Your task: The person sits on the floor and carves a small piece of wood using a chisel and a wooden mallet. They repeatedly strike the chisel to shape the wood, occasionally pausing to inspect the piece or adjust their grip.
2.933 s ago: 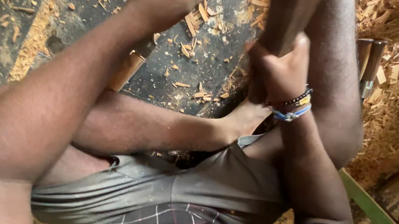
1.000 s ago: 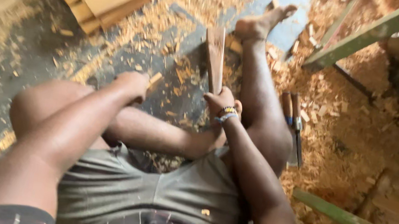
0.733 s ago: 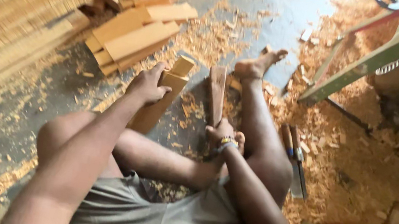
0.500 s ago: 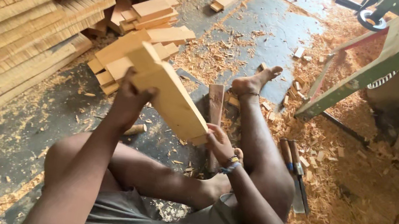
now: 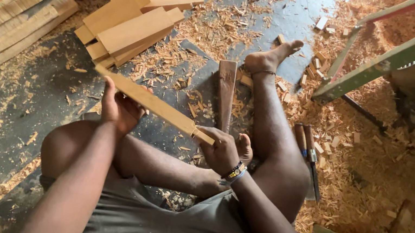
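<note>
Sitting on the floor, legs crossed under the work. Left hand and right hand each grip one end of a thin wooden slat, held level above the lap. Chisels lie beside the right thigh. Beyond: dark wooden block among shavings; stacked boards farther left.

arms: bare, no sleeves | shorts: grey | right wrist: beaded bracelets, dark, yellow, blue | feet: bare

Wood slat now in both hands
</note>
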